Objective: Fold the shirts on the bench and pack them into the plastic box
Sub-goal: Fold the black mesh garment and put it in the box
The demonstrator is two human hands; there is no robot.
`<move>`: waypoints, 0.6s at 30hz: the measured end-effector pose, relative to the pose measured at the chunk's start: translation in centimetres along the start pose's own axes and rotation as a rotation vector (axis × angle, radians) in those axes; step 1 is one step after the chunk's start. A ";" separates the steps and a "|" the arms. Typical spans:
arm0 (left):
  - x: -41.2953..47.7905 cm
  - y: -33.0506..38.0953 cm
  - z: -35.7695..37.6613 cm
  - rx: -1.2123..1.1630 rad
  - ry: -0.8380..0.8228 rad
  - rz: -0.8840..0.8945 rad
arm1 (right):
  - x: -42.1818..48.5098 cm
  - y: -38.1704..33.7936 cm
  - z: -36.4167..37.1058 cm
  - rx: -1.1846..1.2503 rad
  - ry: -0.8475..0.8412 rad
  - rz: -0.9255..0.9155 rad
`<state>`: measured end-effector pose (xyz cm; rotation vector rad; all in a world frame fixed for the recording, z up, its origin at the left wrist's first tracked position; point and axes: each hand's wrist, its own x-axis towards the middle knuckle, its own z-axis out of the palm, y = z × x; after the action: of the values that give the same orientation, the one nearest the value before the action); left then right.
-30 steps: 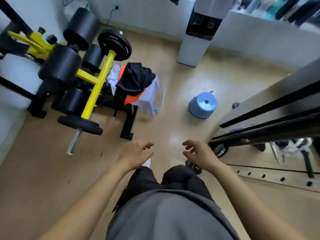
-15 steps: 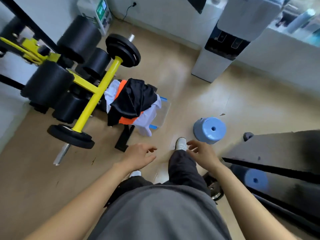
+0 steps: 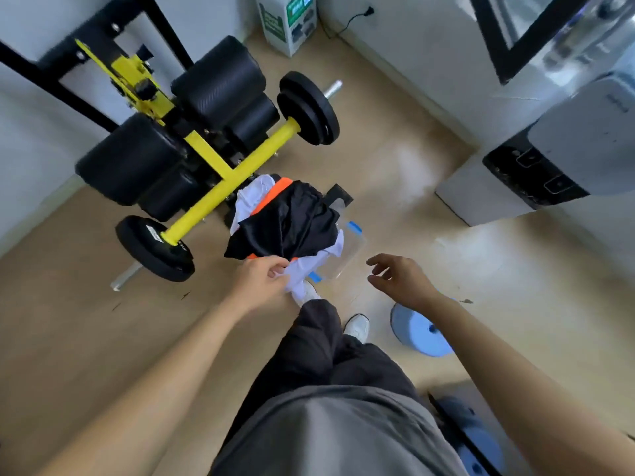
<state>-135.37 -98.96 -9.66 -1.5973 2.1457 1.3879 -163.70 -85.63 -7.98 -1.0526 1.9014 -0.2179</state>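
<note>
My left hand [image 3: 261, 280] pinches the hanging edge of the white shirt [image 3: 311, 264], thumb and fingertips closed on the cloth just below the heap. My right hand [image 3: 400, 280] hovers apart from it, to the right, fingers loosely curled and spread, holding nothing. The white shirt lies at the bottom of a rumpled pile, with an orange shirt [image 3: 280, 188] showing as a strip over it and a black shirt [image 3: 292, 225] draped on top. None of them is folded. The pile covers the near end of the padded table [image 3: 137, 159], so I cannot see the surface under it. The clear plastic box [image 3: 352, 250] with blue clips stands on the floor [image 3: 395, 187] just beside the pile, on its right, between the shirts and my right hand. I cannot tell what is in it. A yellow bar [image 3: 213, 201] with black weight plates on both ends crosses the table to the left. A blue stool [image 3: 421, 338] sits by my right forearm, near my white shoe [image 3: 357, 326], and a water dispenser [image 3: 567, 149] stands at the far right by the wall.
</note>
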 end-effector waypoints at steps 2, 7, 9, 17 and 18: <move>3.9 -1.4 -0.4 -0.046 0.012 -0.042 | 2.7 -1.3 -1.0 -0.022 -0.014 -0.009; 12.5 -3.4 1.2 -0.120 0.064 -0.118 | 10.4 -4.2 -1.9 -0.043 -0.055 0.020; 15.2 -3.7 2.2 -0.119 0.098 -0.172 | 13.5 -5.1 -2.0 -0.080 -0.079 0.017; 23.8 -5.1 7.6 -0.008 0.383 -0.430 | 26.9 -6.2 -2.4 -0.282 -0.281 -0.084; 24.7 -5.5 8.1 0.013 0.397 -0.480 | 28.6 -5.9 -2.5 -0.294 -0.322 -0.101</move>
<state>-144.82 -110.27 -31.72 -2.3391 1.7429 0.9681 -168.23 -111.12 -21.67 -1.2950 1.6196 0.1722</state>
